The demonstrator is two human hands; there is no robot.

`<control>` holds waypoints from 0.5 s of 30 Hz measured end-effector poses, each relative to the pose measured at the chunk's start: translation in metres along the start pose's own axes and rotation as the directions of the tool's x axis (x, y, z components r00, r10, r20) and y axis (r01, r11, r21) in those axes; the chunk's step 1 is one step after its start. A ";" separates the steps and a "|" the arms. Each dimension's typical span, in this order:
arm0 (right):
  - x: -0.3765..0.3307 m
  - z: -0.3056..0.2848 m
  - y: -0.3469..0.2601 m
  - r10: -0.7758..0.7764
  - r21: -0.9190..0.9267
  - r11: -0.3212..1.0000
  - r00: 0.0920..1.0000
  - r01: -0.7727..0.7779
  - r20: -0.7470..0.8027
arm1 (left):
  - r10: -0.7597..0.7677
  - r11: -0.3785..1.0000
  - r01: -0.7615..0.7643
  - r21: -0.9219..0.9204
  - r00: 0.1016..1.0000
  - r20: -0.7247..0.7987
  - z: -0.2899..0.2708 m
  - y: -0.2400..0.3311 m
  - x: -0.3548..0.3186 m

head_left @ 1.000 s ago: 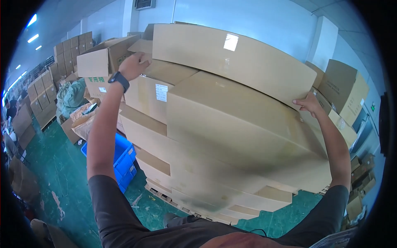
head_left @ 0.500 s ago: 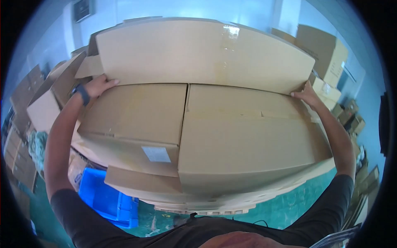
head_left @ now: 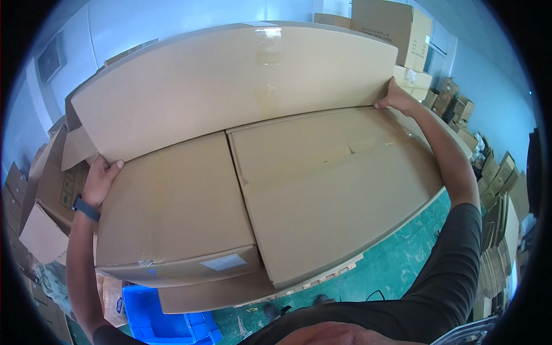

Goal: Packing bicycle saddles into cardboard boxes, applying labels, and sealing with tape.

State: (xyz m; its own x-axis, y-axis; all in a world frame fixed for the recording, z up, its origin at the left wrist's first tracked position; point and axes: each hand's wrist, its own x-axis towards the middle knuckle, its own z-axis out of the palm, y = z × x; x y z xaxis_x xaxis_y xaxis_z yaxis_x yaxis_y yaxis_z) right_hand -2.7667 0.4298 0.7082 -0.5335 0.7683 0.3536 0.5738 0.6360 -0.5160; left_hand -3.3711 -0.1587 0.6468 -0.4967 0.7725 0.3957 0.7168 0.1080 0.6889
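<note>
A long, taped cardboard box spans the back of the stack, its broad side facing me. At its lower left corner, my left hand is closed on the end, thumb in front; a dark band circles that wrist. My right hand grips the lower right corner, its fingers partly hidden round the end. Directly in front lie two big closed cartons: the left carton has a white label on its near side, and the right carton has a small tear along its top seam.
Below the left carton is a blue plastic bin on the green floor. An open carton stands at the left. Stacked boxes rise at the back right, and flattened cardboard leans at the far right. A pallet edge shows underneath.
The view has turned and tilted, so the stack sits slanted, its left side lower in the picture. Both hands keep their hold on the long box's ends.
</note>
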 end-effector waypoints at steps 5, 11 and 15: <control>0.010 -0.020 0.006 -0.035 -0.067 0.997 0.990 0.045 0.140 | 0.021 0.977 -0.016 0.214 0.999 -0.024 -0.034 -0.008 -0.009; -0.210 -0.095 -0.079 -0.421 -0.390 0.841 0.907 0.376 -0.033 | 0.054 0.620 0.002 0.785 0.998 -0.044 0.007 0.147 -0.115; -0.422 -0.127 -0.003 -0.945 -0.002 0.320 0.319 0.948 0.069 | 0.289 0.947 -0.310 0.081 0.719 -0.632 0.203 0.323 -0.289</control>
State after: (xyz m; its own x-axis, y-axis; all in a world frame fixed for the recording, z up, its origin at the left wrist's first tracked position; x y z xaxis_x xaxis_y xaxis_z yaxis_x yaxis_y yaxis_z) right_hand -2.4641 0.1127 0.6595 -0.7557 -0.3610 0.5464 -0.3209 0.9314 0.1715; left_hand -2.8965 -0.2202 0.6322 -0.4592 0.1912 0.8675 0.8726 -0.0859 0.4808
